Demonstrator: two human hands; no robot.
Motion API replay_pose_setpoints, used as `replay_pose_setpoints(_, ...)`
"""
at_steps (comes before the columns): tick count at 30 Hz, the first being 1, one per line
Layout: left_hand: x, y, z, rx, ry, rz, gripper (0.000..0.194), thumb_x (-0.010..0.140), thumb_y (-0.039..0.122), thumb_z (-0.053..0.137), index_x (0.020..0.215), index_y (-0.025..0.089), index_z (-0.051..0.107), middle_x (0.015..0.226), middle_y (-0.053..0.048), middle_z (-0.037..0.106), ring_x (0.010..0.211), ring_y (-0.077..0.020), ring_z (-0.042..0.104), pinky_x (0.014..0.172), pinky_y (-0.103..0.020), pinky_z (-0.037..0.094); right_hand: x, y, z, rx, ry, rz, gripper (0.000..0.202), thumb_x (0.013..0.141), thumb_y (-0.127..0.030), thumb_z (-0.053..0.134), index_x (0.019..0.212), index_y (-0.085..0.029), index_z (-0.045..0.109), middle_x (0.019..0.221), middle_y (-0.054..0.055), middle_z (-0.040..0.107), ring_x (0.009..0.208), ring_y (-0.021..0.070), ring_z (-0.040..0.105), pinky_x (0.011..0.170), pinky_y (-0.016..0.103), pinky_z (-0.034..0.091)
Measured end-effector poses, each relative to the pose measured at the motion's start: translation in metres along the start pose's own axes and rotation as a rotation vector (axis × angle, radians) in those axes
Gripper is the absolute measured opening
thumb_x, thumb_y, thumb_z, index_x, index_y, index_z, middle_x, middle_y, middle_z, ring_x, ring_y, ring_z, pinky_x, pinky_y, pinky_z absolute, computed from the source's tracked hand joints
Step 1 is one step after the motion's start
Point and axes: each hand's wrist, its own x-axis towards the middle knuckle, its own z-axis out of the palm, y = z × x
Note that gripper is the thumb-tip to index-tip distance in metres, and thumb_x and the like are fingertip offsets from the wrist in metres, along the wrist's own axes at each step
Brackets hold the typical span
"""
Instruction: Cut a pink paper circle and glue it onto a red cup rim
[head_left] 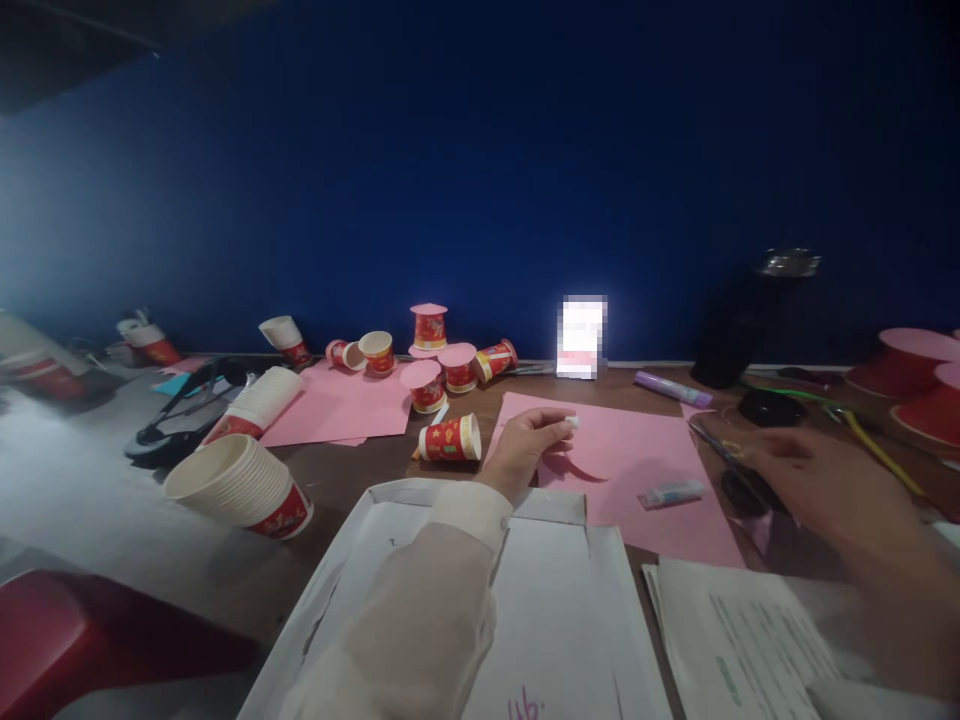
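My left hand (529, 445) pinches a small white piece, perhaps a cap (572, 422), between thumb and fingertips above a pink paper sheet (630, 440). Lying on that sheet is a small clear tube with a label (671, 494). At the sheet's right edge my right hand (810, 465) is smeared by motion. Its fingers are beside a pair of dark-handled scissors (750, 490); I cannot tell whether they grip them. A red patterned paper cup (450, 438) lies on its side left of my left hand.
Stacked paper cups (240, 485) lie at left. Red cups with pink paper discs (424, 385) stand behind. A white box lid (555, 600) is in front, with printed papers (757, 630) to its right. A purple marker-like stick (673, 390) and dark bottle (739, 320) are farther back.
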Motion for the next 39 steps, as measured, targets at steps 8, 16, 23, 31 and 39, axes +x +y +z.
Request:
replay_pose_setpoints(8, -0.010, 0.002, 0.013, 0.171, -0.012, 0.048, 0.044, 0.066, 0.043, 0.086, 0.091, 0.017, 0.060, 0.080, 0.001, 0.061, 0.053, -0.0085, 0.058, 0.046, -0.022, 0.047, -0.061, -0.083, 0.031, 0.302, 0.121, -0.542, 0.023, 0.092, -0.037, 0.063, 0.105, -0.021, 0.072, 0.087, 0.005, 0.068, 0.067, 0.0171, 0.058, 0.072, 0.034, 0.048)
replay_pose_setpoints(16, -0.015, -0.007, 0.021, 0.364, 0.009, 0.196, 0.028, 0.076, 0.033, 0.078, 0.093, 0.017, 0.062, 0.089, -0.002, 0.063, 0.072, -0.0114, 0.058, 0.061, -0.025, 0.053, -0.072, -0.090, 0.043, 0.116, 0.172, -0.715, 0.028, 0.093, -0.031, 0.064, 0.118, -0.020, 0.068, 0.094, 0.006, 0.063, 0.081, 0.0194, 0.062, 0.070, 0.031, 0.046)
replay_pose_setpoints(23, -0.026, -0.004, 0.027, 0.817, 0.049, 0.400, 0.030, 0.083, 0.026, 0.070, 0.112, 0.020, 0.063, 0.098, -0.003, 0.070, 0.073, -0.0131, 0.058, 0.073, -0.029, 0.049, -0.073, -0.093, 0.049, -0.032, 0.199, -0.817, 0.022, 0.093, -0.024, 0.061, 0.112, -0.020, 0.070, 0.091, 0.006, 0.065, 0.083, 0.0208, 0.063, 0.062, 0.030, 0.040)
replay_pose_setpoints(31, -0.032, -0.007, 0.036, 0.910, 0.121, 0.409, 0.030, 0.084, 0.024, 0.066, 0.114, 0.020, 0.064, 0.099, -0.005, 0.073, 0.083, -0.0178, 0.063, 0.083, -0.034, 0.050, -0.073, -0.095, 0.054, -0.114, 0.255, -0.836, 0.015, 0.093, -0.025, 0.060, 0.100, -0.019, 0.071, 0.085, 0.006, 0.067, 0.081, 0.0220, 0.063, 0.064, 0.030, 0.038)
replay_pose_setpoints(39, -0.020, 0.004, 0.012, 0.979, 0.013, 0.426, 0.037, 0.089, 0.030, 0.062, 0.124, 0.019, 0.061, 0.115, -0.006, 0.070, 0.097, -0.0183, 0.063, 0.092, -0.033, 0.051, -0.071, -0.087, 0.059, 0.144, 0.214, -0.586, 0.021, 0.091, -0.037, 0.062, 0.099, -0.019, 0.069, 0.086, 0.004, 0.068, 0.071, 0.0176, 0.061, 0.066, 0.030, 0.043)
